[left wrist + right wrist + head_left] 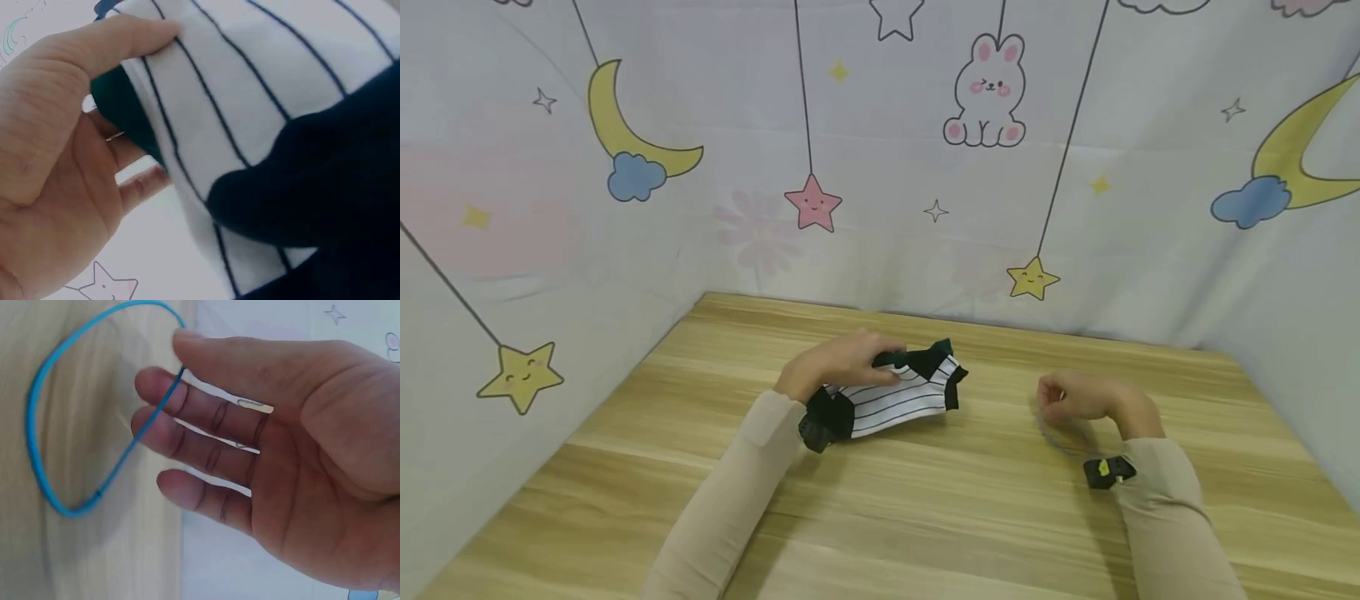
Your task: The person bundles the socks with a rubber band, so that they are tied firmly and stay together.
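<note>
My left hand point(842, 362) pinches the upper edge of a white sock point(895, 407) with thin black stripes and black ends, held just over the table. In the left wrist view the thumb lies on the striped cloth point(206, 81), and the other fingers are partly hidden behind it. Dark green cloth point(122, 100) shows behind the white layer. Off to the right, my right hand point(1086, 396) pinches a thin blue elastic loop point(32, 425) between thumb and forefinger. The loop hangs from the fingertips, not touching the sock.
Both hands are over a wooden table point(925, 517). A white cloth backdrop point(895, 250) with printed stars, moons and a rabbit stands along its back and sides. A small black device point(1101, 472) sits at the right wrist.
</note>
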Demonstrator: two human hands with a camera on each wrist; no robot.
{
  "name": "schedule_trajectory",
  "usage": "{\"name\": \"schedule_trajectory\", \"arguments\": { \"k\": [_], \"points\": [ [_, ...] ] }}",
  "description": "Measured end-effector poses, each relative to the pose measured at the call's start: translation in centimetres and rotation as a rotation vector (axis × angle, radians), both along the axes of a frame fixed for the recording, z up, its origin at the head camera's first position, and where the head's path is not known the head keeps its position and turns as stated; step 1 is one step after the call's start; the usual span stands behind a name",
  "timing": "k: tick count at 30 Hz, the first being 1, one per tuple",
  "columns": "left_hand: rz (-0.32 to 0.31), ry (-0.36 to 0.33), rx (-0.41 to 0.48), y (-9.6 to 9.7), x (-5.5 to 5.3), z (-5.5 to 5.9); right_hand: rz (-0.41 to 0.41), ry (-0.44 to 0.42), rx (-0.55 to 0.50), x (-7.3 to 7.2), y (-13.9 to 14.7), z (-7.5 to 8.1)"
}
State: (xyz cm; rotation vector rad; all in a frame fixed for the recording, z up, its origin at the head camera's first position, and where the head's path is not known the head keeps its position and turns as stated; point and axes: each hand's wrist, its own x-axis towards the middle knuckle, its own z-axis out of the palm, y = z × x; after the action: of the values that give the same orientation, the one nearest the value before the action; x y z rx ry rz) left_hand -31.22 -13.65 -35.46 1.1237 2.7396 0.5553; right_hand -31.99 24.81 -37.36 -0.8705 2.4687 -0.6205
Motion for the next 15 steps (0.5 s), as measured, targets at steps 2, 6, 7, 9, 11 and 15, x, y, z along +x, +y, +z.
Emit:
{"name": "schedule_trajectory", "arguments": {
  "k": [2,6,7,9,11,15],
  "points": [
    [0.012,0.006,0.024,0.2,0.0,0.2,-0.003,-0.009,-0.045,0.1,-0.1,0.2],
    [0.047,0.018,0.078,0.5,0.2,0.6,-0.004,-0.025,-0.123,0.1,-0.3,0.5],
    [0.055,0.023,0.093,0.6,0.2,0.7,-0.007,-0.025,-0.138,0.0,-0.4,0.5],
    [0.065,0.038,0.124,0.6,0.3,0.9,-0.012,-0.022,-0.164,0.0,-0.5,0.7],
    [0.067,0.049,0.164,0.5,0.4,1.1,-0.024,-0.011,-0.177,0.0,-0.7,1.0],
    [0.068,0.065,0.243,0.3,0.5,1.4,-0.061,-0.004,-0.202,0.3,-1.3,1.7]
  ]
}}
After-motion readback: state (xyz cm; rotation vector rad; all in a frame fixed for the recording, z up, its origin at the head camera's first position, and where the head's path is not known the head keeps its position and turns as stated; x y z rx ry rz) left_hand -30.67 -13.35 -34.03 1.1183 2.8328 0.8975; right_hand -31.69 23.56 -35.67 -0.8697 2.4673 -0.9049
